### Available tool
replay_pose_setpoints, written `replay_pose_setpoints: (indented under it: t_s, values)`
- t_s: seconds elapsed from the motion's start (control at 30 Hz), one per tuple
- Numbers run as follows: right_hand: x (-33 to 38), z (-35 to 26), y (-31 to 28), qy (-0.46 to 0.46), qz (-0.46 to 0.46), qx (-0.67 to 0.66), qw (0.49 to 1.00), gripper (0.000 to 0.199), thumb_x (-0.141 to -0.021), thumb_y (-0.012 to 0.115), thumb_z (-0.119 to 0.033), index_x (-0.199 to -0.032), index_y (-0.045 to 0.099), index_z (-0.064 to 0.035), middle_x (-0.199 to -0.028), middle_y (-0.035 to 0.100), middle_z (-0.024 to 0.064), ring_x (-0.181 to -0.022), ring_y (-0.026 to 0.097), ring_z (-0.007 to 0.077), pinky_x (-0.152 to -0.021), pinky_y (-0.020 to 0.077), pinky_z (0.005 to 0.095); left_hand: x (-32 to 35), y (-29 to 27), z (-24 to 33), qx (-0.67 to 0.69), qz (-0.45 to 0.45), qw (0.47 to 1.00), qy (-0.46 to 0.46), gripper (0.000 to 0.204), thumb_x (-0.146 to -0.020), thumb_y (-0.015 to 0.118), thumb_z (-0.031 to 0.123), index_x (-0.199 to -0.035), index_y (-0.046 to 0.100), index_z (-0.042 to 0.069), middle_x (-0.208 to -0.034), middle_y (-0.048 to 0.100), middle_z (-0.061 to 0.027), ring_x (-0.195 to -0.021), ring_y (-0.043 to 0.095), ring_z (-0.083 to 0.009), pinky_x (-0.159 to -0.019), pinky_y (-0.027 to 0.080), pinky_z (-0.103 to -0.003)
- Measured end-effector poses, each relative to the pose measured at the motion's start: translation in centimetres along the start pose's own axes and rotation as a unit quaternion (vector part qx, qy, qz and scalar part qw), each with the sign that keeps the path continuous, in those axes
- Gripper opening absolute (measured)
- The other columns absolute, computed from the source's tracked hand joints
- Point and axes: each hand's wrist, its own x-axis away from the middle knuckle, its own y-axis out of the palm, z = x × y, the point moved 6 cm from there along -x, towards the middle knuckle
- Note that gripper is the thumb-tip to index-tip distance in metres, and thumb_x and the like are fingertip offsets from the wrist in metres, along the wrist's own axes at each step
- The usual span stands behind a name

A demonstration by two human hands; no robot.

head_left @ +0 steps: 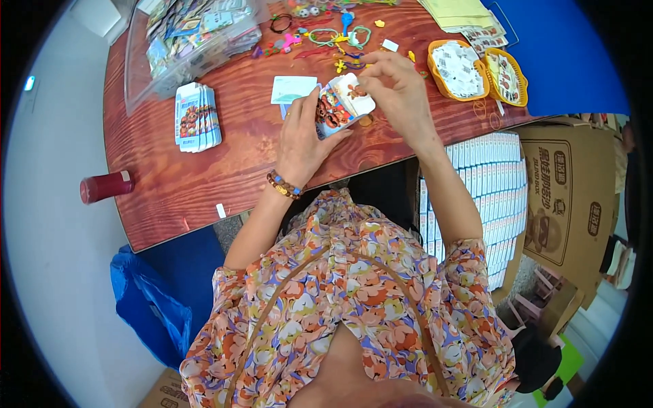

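My left hand (299, 139) is closed around a small cardboard box (332, 112) with a colourful cartoon print, held over the table's near side. The box's white end flap stands open toward the right. My right hand (398, 95) has its thumb and curled fingers at that flap, pinching its edge; whether something small is also between them is hidden. Just beyond my left hand lies a pale green-and-white card (294, 89). A fanned stack of similar flat printed boxes (197, 117) rests farther left on the wooden table (248, 146).
A clear plastic bin (146, 81) of packets stands far left. Small toys and bands (337, 37) lie scattered at the back. Two yellow baskets (439, 78) of small packets sit right. Below the table's right edge is a carton of packed boxes (483, 183). A red cylinder (107, 186) is at the left edge.
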Motion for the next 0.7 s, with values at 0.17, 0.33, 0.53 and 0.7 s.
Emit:
replay_pose_setpoints:
  t_s: [0.17, 0.33, 0.53, 0.7]
  values:
    - [-0.3, -1.3, 2.2, -0.011, 0.017, -0.006, 1.000, 0.009, -0.077, 0.068, -0.016, -0.075, 0.070, -0.0072, -0.100, 0.071, 0.0071, -0.099, 0.063, 0.0263, -0.092, 0.0416, 0.0431, 0.5, -0.4, -0.6, 0.013, 0.022, 1.000, 0.005, 0.085, -0.068, 0.087, 0.028, -0.136, 0.045, -0.001, -0.111, 0.056, -0.0185, -0.100, 0.059, -0.0363, -0.082, 0.051, -0.044]
    - [-0.6, -1.5, 1.8, -0.015, 0.049, 0.066, 0.997, 0.010, -0.078, 0.068, -0.017, -0.075, 0.071, -0.0082, -0.101, 0.071, 0.0055, -0.103, 0.062, 0.0250, -0.098, 0.0364, 0.0452, 0.3, -0.5, -1.1, 0.006, 0.035, 0.999, -0.004, 0.084, -0.068, 0.087, 0.026, -0.136, 0.045, 0.000, -0.112, 0.055, -0.0183, -0.102, 0.059, -0.0364, -0.083, 0.051, -0.044]
    - [0.6, -0.8, 4.2, -0.045, 0.026, 0.091, 0.994, 0.012, -0.083, 0.067, -0.018, -0.081, 0.072, -0.0083, -0.107, 0.070, 0.0079, -0.111, 0.060, 0.0256, -0.102, 0.0347, 0.0450, 0.0, -0.5, -0.6, 0.009, 0.051, 0.999, -0.014, 0.084, -0.069, 0.087, 0.027, -0.136, 0.044, 0.000, -0.112, 0.055, -0.0187, -0.103, 0.059, -0.0362, -0.083, 0.052, -0.044]
    - [1.9, -2.9, 1.2, -0.139, 0.070, 0.099, 0.983, 0.010, -0.086, 0.067, -0.008, -0.094, 0.071, -0.0057, -0.112, 0.067, 0.0104, -0.115, 0.058, 0.0315, -0.097, 0.0437, 0.0424, 0.2, -1.2, -1.9, 0.017, 0.086, 0.995, -0.040, 0.084, -0.070, 0.086, 0.029, -0.136, 0.044, -0.002, -0.112, 0.055, -0.0194, -0.100, 0.059, -0.0372, -0.082, 0.052, -0.044]
